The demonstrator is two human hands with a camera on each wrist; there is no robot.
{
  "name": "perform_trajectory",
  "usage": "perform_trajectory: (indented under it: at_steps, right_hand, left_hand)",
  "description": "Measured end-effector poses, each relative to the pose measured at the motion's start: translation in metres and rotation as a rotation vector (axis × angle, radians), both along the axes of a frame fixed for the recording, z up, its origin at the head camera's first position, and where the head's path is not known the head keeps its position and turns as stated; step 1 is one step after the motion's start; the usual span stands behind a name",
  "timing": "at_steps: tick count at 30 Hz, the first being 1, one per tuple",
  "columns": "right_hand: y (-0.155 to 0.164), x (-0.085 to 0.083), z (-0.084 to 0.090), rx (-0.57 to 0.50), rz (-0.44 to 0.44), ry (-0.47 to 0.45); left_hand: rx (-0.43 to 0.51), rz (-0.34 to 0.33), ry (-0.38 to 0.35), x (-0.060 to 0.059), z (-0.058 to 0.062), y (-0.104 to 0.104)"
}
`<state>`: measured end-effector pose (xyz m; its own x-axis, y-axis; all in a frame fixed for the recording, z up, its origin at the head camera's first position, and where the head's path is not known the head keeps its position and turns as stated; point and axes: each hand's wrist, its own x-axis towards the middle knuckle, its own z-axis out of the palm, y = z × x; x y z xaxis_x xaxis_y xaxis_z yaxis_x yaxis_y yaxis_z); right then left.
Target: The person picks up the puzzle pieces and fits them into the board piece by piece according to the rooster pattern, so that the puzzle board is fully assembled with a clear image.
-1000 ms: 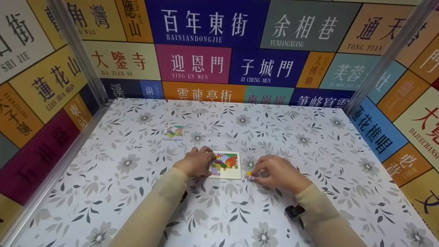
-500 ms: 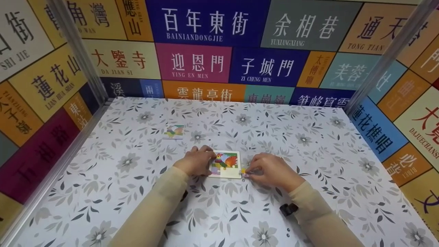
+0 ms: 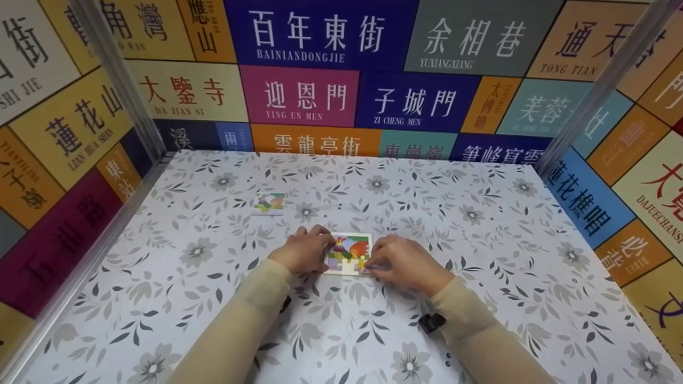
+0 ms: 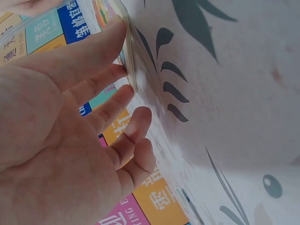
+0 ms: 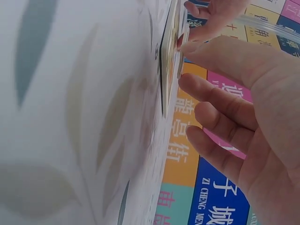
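A small white puzzle board [image 3: 349, 246] with a colourful rooster picture lies on the flower-patterned table [image 3: 480, 224]. My left hand [image 3: 303, 252] rests against the board's left edge [image 4: 131, 65], fingers [image 4: 112, 77] loosely extended and touching it. My right hand [image 3: 399, 261] is at the board's lower right corner and pinches a small puzzle piece [image 3: 365, 265] between thumb and forefinger. In the right wrist view the piece [image 5: 181, 55] lies against the face of the board [image 5: 166, 70]. How it sits in its slot is hidden by my fingers.
One loose patch of joined puzzle pieces [image 3: 269, 204] lies on the table to the far left of the board. Walls of coloured sign panels [image 3: 320, 96] enclose the table on three sides, with metal posts [image 3: 120, 80] in the back corners. A black strap [image 3: 431, 321] is at my right wrist.
My right hand has slid left with the small piece, from the table beside the board onto the board's lower right corner. The left hand has stayed on the board's left edge.
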<state>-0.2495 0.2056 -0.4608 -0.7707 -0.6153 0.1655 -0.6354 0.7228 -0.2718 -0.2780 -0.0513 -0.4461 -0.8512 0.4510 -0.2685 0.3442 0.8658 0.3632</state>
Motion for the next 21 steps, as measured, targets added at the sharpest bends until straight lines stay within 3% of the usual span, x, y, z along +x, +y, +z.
perform_trajectory:
  at_steps: [15,21]
  right_hand:
    - [-0.027,-0.008,-0.007,0.009,0.049,0.039]
    - [-0.031,-0.012,-0.007,0.015,0.078,0.064]
  left_hand:
    - [-0.020,0.020,-0.013,0.001,0.001,0.002]
    - [-0.026,-0.009,0.015,0.001,0.003,0.002]
